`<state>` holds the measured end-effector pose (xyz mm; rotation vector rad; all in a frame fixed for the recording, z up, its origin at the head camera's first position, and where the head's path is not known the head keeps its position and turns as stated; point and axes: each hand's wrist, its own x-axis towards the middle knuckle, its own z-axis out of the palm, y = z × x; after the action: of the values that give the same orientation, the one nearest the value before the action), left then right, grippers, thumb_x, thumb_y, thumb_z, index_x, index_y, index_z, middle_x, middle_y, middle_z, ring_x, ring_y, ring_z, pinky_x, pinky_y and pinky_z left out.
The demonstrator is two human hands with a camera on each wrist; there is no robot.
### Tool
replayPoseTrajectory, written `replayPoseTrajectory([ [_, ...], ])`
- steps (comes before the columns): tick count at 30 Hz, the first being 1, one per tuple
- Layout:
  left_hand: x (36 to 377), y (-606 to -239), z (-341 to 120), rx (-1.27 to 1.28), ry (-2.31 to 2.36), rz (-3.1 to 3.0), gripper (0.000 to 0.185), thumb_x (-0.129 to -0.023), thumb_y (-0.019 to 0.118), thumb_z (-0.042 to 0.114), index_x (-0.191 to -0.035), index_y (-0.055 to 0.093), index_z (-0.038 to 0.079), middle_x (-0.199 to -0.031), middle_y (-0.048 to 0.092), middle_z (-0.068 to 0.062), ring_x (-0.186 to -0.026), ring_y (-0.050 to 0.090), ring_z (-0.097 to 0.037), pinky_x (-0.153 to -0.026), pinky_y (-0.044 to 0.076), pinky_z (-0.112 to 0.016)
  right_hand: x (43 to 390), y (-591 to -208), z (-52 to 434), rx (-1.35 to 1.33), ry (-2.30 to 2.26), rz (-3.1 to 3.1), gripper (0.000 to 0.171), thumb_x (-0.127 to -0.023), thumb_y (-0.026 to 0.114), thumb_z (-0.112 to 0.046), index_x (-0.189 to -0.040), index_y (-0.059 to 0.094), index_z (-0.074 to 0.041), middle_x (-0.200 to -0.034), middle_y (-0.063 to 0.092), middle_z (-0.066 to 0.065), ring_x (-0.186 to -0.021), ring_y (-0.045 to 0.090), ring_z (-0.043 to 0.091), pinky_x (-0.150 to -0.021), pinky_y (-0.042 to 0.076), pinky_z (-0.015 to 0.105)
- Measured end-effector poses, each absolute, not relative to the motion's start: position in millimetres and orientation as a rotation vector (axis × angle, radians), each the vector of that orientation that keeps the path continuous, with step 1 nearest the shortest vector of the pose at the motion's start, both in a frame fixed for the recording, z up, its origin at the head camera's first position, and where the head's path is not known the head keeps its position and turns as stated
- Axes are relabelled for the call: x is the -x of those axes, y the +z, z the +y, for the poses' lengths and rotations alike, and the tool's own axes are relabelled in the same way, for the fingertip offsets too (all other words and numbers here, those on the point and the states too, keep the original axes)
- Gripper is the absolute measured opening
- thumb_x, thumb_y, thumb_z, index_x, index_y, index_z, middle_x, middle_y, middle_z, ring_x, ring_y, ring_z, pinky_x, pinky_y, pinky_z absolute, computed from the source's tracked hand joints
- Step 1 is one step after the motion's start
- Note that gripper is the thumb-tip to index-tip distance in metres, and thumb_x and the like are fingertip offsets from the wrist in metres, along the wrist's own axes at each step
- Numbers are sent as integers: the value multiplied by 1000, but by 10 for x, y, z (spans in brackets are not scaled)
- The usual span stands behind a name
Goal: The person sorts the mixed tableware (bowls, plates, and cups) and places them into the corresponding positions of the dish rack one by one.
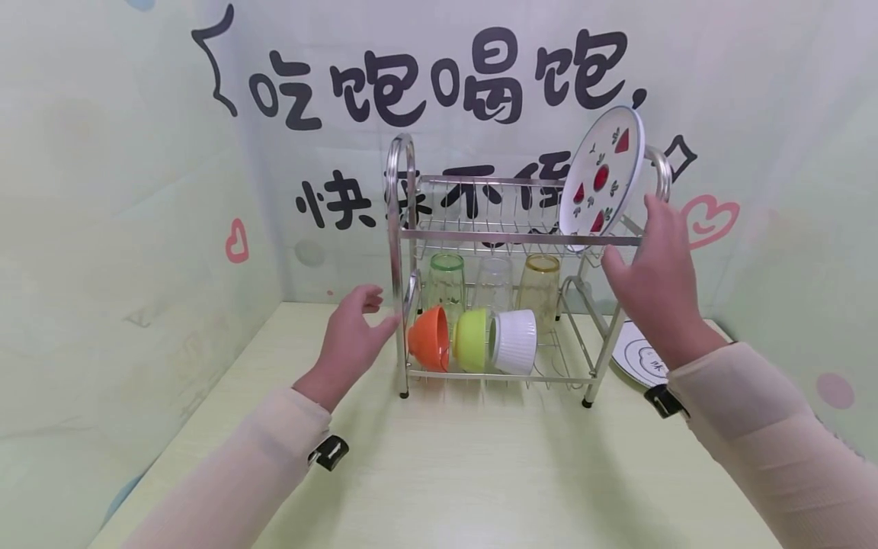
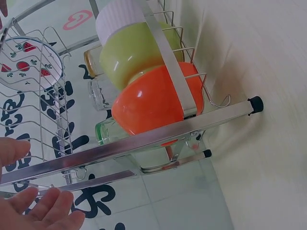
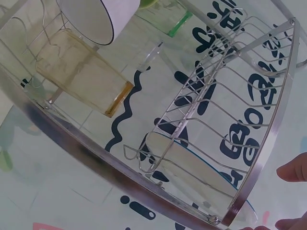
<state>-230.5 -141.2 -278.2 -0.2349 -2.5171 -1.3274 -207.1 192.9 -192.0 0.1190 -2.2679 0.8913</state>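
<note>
Item: dish rack (image 1: 405,236), on the table (image 1: 480,473), holding a plate (image 1: 604,179) above and bowls (image 1: 473,341) below. Our left hand (image 1: 353,335) and right hand (image 1: 655,271) flank it, fingers spread wide, holding nothing. We judge this the approach; gripping both ends comes next.

Large black handwritten-style Chinese characters run across the pale back wall (image 1: 480,46). The top line (image 1: 439,76) reads 吃饱喝饱 followed by a comma, with a curved bracket stroke at its left. The second line (image 1: 357,202) starts with 快来不, and the metal dish rack (image 1: 405,229) partly covers it; the characters after those are hidden by the rack and an upright plate (image 1: 604,179). A flat plate (image 1: 641,354) lying on the worktop bears a small dark mark, too small to read.
</note>
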Motion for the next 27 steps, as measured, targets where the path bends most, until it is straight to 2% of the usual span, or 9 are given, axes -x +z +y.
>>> replayPoseTrajectory([
  [4,2246,-2790,-1410,254,-1300,-2526,54,-92,64,20,-138,43,0,-134,51,-16,-124,47,-31,-104,40,-50,2018,-2042,1993,-153,869,-2262,63,-92,56,-10,-149,29,-3,-142,36,19,-119,35,34,-94,40,55],
  [10,2170,-2814,-1397,266,-1281,-2526,54,-91,66,18,-138,44,0,-134,52,-16,-124,48,-31,-101,42,-51,1963,-2225,2082,-184,875,-2225,59,-92,57,-10,-145,33,-1,-141,39,19,-126,35,34,-102,37,58],
  [18,2065,-2895,-1380,300,-1199,-2531,52,-90,68,15,-135,47,-2,-132,53,-18,-122,50,-33,-102,42,-51,1914,-2459,2218,-192,891,-2156,55,-90,59,-7,-140,39,6,-136,43,24,-125,39,37,-99,37,57],
  [21,2027,-2938,-1366,304,-1173,-2545,52,-89,68,14,-134,48,-2,-132,54,-17,-122,50,-33,-101,43,-50,1885,-2540,2262,-178,899,-2121,52,-89,60,-4,-136,42,8,-135,45,24,-124,42,36,-99,40,49],
  [23,2000,-2964,-1355,310,-1161,-2554,52,-89,68,14,-134,48,-2,-132,54,-18,-122,50,-33,-101,43,-50,1866,-2594,2295,-157,907,-2108,48,-89,60,-4,-134,44,8,-132,48,23,-123,45,35,-99,41,35],
  [27,1952,-3010,-1331,320,-1125,-2570,52,-88,69,14,-133,49,-2,-132,55,-17,-122,51,-32,-100,44,-49,1833,-2696,2377,-82,940,-2125,43,-91,58,-5,-130,48,7,-127,53,20,-118,49,31,-90,37,11],
])
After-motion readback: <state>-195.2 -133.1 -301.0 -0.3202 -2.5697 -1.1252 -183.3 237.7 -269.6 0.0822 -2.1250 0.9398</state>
